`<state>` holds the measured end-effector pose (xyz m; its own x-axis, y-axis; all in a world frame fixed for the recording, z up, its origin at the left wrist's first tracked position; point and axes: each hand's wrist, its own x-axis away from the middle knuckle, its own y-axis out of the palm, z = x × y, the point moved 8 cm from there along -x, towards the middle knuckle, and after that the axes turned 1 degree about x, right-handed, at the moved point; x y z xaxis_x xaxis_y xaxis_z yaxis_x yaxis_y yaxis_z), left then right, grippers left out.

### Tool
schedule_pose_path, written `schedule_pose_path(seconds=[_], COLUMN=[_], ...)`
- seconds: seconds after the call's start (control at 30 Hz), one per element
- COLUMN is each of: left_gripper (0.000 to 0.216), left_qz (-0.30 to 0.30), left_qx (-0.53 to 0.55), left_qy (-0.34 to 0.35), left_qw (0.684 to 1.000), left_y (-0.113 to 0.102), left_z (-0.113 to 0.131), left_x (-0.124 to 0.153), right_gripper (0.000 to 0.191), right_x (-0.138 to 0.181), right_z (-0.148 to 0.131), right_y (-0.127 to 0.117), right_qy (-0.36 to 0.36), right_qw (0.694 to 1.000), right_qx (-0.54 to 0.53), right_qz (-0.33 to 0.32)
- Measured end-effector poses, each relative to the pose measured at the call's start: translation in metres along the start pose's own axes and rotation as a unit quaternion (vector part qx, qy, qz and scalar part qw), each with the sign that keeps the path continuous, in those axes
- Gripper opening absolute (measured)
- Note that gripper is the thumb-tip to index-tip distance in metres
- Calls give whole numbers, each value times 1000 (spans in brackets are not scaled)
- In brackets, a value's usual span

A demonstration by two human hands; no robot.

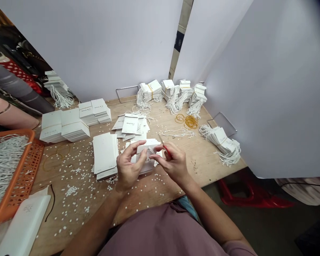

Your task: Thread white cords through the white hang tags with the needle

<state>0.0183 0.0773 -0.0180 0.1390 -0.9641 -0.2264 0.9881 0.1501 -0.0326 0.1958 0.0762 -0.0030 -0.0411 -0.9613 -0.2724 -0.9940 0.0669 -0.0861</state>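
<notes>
My left hand (128,164) is closed around a small stack of white paper tags (148,153), thumb on top, held just above the wooden table (154,188). My right hand (172,161) pinches a thin red-handled tool (164,145) whose tip points at the tags' upper edge. Both hands meet over the table's front middle.
Stacks of white cards (104,153) lie left of my hands, with printed tags (130,123) behind. Strung tag bundles (173,93) line the back wall; another bundle (224,142) sits right. Yellow rubber bands (190,121), an orange basket of white strings (21,177) and scattered paper dots are about.
</notes>
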Motion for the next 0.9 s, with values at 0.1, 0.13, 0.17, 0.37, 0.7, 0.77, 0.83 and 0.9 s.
schedule_pose_path(seconds=[0.1, 0.13, 0.17, 0.37, 0.7, 0.77, 0.83, 0.9], left_gripper=[34, 32, 30, 28, 25, 21, 15, 12], left_qz=[-14, -13, -7, 40, 53, 43, 26, -3], left_qx=[96, 127, 148, 121, 70, 52, 23, -13], left_qy=[-67, -93, -111, -82, -32, -10, 30, 81], left_qw=[993, 987, 983, 988, 996, 998, 999, 997], left_y=[10, 12, 13, -1, -14, -13, -11, -7], left_z=[-7, -11, -14, -16, -16, -14, -9, 0], left_x=[4, 5, 5, 3, -5, -4, -1, 3], right_gripper=[3, 3, 4, 23, 22, 20, 20, 25], right_x=[-2, -2, -1, 28, 43, 45, 45, 41], right_z=[-1, 2, 7, 51, 64, 57, 43, 28], right_y=[7, 8, 9, 17, -3, 1, 5, 6], right_qy=[-45, -32, -5, 240, 304, 310, 299, 269], right_qw=[998, 999, 1000, 955, 923, 899, 861, 828], right_qx=[36, 33, 20, -133, -200, -260, -357, -436], right_qz=[7, 1, -12, -116, -121, -166, -207, -228])
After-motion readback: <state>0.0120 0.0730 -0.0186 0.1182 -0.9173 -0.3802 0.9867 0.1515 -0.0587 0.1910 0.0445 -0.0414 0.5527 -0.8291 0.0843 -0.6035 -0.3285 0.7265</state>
